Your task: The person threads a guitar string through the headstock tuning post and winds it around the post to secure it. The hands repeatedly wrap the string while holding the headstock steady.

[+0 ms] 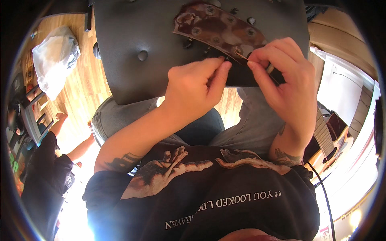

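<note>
A glossy dark-brown guitar headstock [225, 34] lies on a black tufted leather seat [132, 28], with round metal tuner posts on its face and dark tuning pegs along both edges. My left hand [195, 82] is closed in a pinch at the headstock's near edge, on what looks like a tuning peg mostly hidden by the fingers. Between the thumb and fingers of my right hand [287, 70] is a thin guitar string [244, 58], which curls around the post nearest that hand. The neck beyond is largely covered by my right hand.
An acoustic guitar [327, 140] leans at my right, near a black cable [326, 197]. On the wooden floor [82, 76] to the left lies a clear plastic bag [56, 56]. Another person in dark clothes [42, 172] is at the lower left, bare limbs stretched toward my seat.
</note>
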Tool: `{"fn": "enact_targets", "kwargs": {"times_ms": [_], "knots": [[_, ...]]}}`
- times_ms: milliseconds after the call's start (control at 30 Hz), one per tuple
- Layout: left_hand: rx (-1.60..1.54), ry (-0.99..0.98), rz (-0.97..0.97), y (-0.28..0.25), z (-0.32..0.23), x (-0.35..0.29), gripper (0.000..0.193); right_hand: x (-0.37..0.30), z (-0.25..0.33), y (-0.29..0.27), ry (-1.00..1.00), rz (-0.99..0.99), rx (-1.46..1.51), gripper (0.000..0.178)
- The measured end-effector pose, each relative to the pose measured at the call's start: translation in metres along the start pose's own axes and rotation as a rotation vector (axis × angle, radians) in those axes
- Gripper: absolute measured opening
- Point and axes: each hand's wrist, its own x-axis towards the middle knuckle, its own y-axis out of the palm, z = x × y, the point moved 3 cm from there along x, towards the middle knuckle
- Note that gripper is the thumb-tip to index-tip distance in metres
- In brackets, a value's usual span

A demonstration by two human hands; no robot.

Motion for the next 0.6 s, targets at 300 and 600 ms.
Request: {"fn": "enact_targets", "kwargs": {"times_ms": [300, 600], "knots": [[0.165, 0.312, -0.158, -0.022, -0.001, 0.013, 0.017, 0.001, 0.000, 0.001, -0.010, -0.019, 0.001, 0.010], [0.444, 0.516, -0.210, -0.012, -0.001, 0.012, 0.023, -0.001, 0.000, 0.001, -0.008, -0.034, 0.004, 0.009]]}}
